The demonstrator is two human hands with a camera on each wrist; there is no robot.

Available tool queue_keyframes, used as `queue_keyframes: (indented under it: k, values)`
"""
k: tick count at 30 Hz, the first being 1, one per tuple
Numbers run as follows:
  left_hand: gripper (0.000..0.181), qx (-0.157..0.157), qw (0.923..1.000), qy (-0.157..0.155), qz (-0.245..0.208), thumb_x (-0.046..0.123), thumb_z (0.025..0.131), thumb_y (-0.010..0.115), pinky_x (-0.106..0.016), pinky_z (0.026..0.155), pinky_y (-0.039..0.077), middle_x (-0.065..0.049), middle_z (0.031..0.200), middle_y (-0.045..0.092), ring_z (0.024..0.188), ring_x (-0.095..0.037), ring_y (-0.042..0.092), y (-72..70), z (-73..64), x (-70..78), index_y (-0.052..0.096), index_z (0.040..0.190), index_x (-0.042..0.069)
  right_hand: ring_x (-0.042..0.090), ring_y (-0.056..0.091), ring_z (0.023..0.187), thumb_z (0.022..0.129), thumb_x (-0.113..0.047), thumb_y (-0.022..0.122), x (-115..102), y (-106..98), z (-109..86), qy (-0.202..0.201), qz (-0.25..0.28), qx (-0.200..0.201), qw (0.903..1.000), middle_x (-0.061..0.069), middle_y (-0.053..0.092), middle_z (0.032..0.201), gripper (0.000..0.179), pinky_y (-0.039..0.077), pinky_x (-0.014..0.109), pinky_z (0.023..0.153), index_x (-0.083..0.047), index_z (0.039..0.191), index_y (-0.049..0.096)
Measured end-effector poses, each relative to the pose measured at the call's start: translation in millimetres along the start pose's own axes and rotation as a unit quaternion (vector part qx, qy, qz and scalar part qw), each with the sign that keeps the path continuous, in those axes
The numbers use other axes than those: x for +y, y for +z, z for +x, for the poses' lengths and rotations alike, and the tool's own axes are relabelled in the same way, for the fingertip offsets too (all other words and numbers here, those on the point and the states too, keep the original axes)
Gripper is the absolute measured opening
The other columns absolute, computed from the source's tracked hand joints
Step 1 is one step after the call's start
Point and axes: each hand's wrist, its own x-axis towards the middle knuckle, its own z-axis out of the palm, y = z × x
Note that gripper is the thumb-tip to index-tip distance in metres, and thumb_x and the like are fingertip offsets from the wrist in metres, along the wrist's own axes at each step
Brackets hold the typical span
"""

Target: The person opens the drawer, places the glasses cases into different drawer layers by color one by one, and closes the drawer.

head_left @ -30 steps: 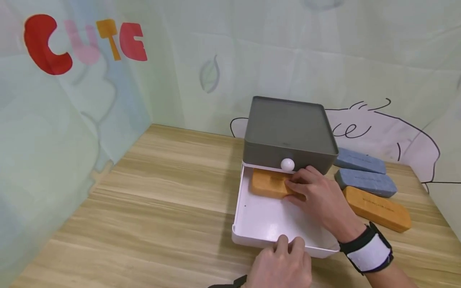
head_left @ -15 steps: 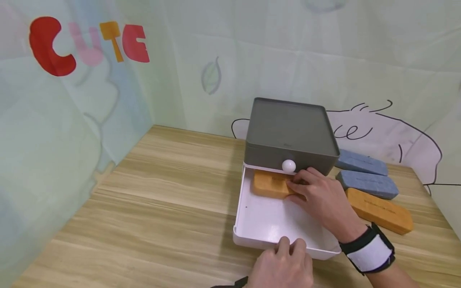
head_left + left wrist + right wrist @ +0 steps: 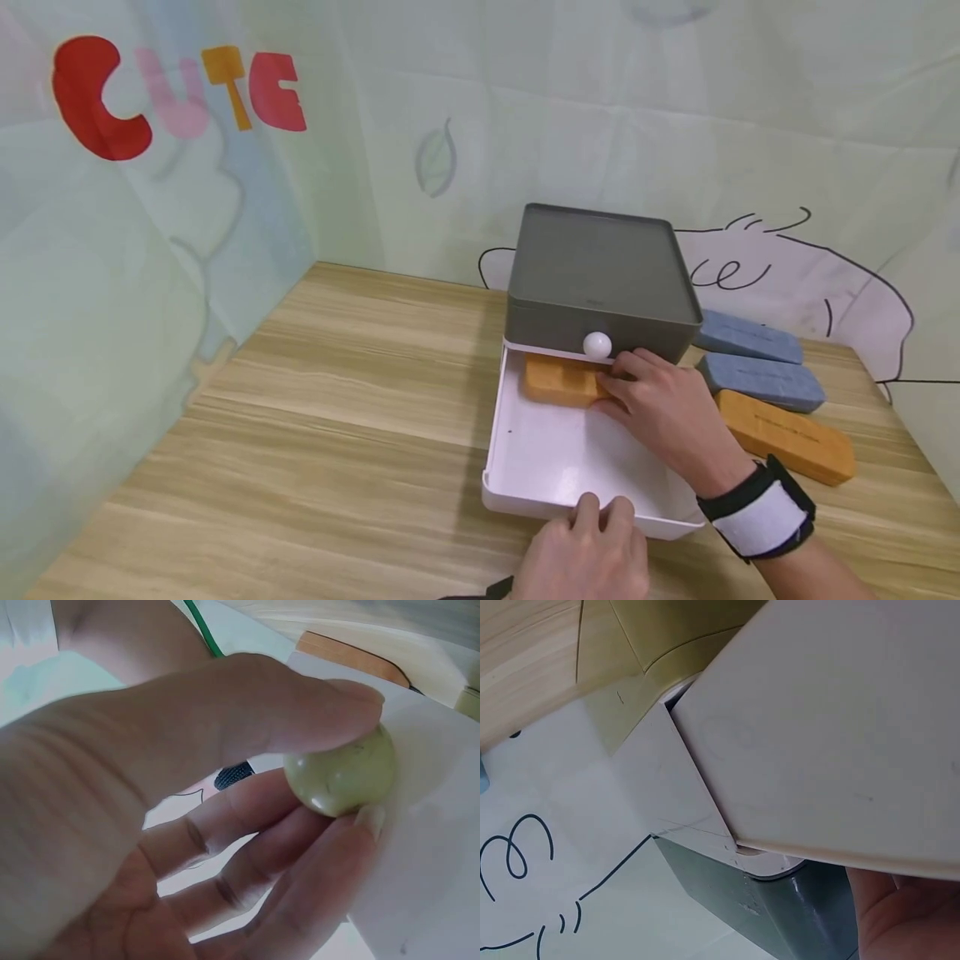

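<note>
A white drawer is pulled out from under the dark grey drawer box. Inside it, near the back, lies an orange block. My right hand reaches in and grips the block's right end, hiding that end. At the drawer's front is my left hand; the left wrist view shows its thumb and fingers pinching a round, glossy knob on the front. In the right wrist view only pale panels and part of a hand appear, and the block is not visible.
Right of the box lie a second orange block and two blue blocks, one behind the other. A white knob sticks out from the upper grey front. A printed cloth hangs behind the wooden table.
The orange block has shifted slightly farther back in the drawer, with my right hand on it. My left hand stays at the drawer's front.
</note>
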Motion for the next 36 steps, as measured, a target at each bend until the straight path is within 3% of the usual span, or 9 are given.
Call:
queue_keyframes:
  k: [7,14,19,24,27,31,36]
  values:
    - [0.024,-0.001,1.0,0.0,0.0,0.028,0.083,0.061,-0.019,0.038,0.021,0.007,0.066,0.044,0.051,-0.007,0.037,1.9,0.1,-0.4,0.065,0.06,0.022,0.02,0.063,0.083,0.077,-0.032,0.088,-3,-1,2.3,0.004,-0.016,-0.016,0.9997,0.007,0.073,0.092,0.035,0.058,0.032,0.061,-0.009,0.102,0.082]
    - [0.02,0.051,0.9982,-0.017,0.026,0.024,0.078,0.057,-0.018,0.039,0.028,0.007,0.068,0.046,0.053,-0.007,0.041,6.6,1.2,-0.4,0.063,0.059,0.022,0.021,0.066,0.085,0.079,-0.026,0.088,0,-3,0.5,0.015,0.027,-0.011,0.9995,0.006,0.074,0.094,0.03,0.058,0.034,0.061,-0.01,0.104,0.081]
    - [0.019,0.036,0.9988,-0.018,0.027,0.027,0.079,0.059,-0.019,0.039,0.028,0.007,0.069,0.046,0.055,-0.007,0.042,3.7,0.9,0.6,0.065,0.062,0.022,0.017,0.065,0.082,0.081,-0.022,0.086,0,-10,-6.7,0.027,0.057,0.001,0.998,0.003,0.073,0.091,0.024,0.057,0.031,0.061,-0.011,0.102,0.082]
    - [0.021,0.022,0.9994,-0.017,0.019,0.028,0.082,0.058,-0.019,0.039,0.026,0.008,0.07,0.046,0.056,-0.006,0.042,2.1,0.6,1.8,0.065,0.062,0.022,0.016,0.064,0.074,0.081,-0.017,0.084,5,-21,-17.5,0.056,0.07,0.051,0.9946,0.003,0.072,0.083,0.012,0.054,0.03,0.057,-0.008,0.088,0.081]
    - [0.032,0.037,0.9987,-0.015,0.031,0.011,0.087,0.048,-0.019,0.039,0.026,0.008,0.069,0.045,0.055,-0.006,0.041,4.2,1.0,1.8,0.064,0.061,0.023,0.017,0.064,0.071,0.08,-0.015,0.081,13,-25,-26.1,0.056,0.065,0.082,0.9929,0.004,0.071,0.078,0.009,0.054,0.033,0.056,-0.006,0.081,0.079]
    - [0.056,0.049,0.9974,-0.011,0.051,0.001,0.094,0.024,-0.018,0.038,0.026,0.008,0.067,0.043,0.053,-0.006,0.039,6.3,1.5,0.5,0.063,0.059,0.023,0.015,0.061,0.069,0.078,-0.013,0.08,24,-26,-38.5,0.059,0.06,0.092,0.9922,0.004,0.069,0.075,0.008,0.052,0.032,0.054,-0.005,0.078,0.078]
    - [0.041,0.028,0.9989,-0.007,0.038,0.004,0.089,0.04,-0.018,0.038,0.024,0.008,0.068,0.043,0.053,-0.005,0.039,5.0,1.3,0.5,0.062,0.06,0.023,0.02,0.063,0.071,0.073,-0.011,0.084,32,-25,-54.2,0.087,0.048,0.08,0.9919,0.009,0.071,0.079,0.014,0.057,0.037,0.057,-0.002,0.082,0.079]
